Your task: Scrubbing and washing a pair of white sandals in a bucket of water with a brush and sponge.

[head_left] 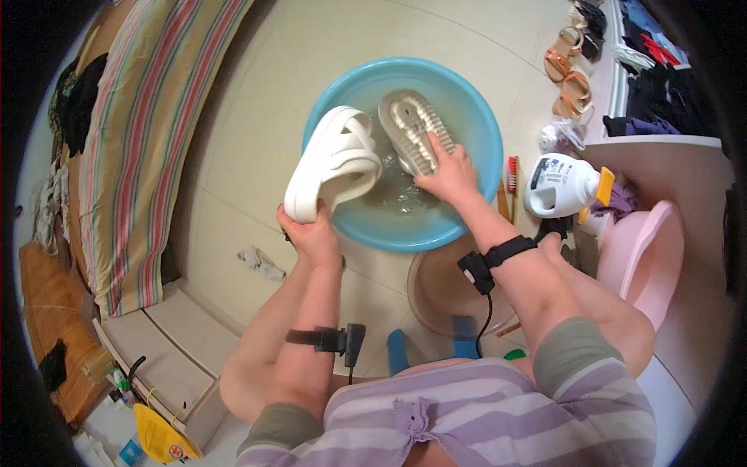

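My left hand point(313, 240) is closed on the heel end of a white sandal point(320, 159) with crossed straps. That sandal is tilted over the left rim of a light blue basin point(492, 159). Cloudy water point(401, 198) with a few bubbles lies in the basin. My right hand point(451, 173) grips a second sandal point(411, 128), its ridged sole turned upward, at the water. The fingers under this sandal are hidden.
Right of the basin are a red-bristled brush point(512, 173), a white jug with a yellow cap point(554, 187), brown sandals point(572, 95) and a pink basin point(634, 257). A striped cloth point(144, 148) hangs at left. A crumpled grey cloth point(262, 263) lies on the floor.
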`<act>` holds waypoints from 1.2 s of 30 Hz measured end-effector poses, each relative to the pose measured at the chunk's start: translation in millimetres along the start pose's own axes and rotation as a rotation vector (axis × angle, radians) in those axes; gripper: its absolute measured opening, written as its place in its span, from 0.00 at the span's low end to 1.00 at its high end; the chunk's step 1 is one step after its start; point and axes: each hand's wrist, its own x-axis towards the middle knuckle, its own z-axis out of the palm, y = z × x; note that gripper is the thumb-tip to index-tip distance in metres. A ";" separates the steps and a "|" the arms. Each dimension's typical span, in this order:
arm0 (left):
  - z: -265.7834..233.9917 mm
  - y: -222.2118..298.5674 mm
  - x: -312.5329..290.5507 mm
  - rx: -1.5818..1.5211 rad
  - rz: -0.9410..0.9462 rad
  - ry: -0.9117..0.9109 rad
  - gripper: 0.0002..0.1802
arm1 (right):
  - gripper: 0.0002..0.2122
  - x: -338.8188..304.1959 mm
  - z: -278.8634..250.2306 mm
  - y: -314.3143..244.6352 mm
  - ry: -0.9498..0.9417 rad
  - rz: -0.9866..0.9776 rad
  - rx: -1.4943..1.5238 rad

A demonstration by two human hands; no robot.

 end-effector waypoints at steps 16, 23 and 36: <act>21.4 -5.0 -15.3 0.063 -0.023 -0.069 0.31 | 0.44 -44.0 -87.8 4.8 0.289 -0.228 0.280; 39.0 -3.7 -25.6 0.130 0.207 -0.097 0.30 | 0.43 -67.6 -86.1 14.2 0.265 -0.272 0.383; 44.8 30.3 -19.9 0.182 0.831 -0.218 0.30 | 0.41 -72.8 -75.0 58.3 0.414 -0.201 0.613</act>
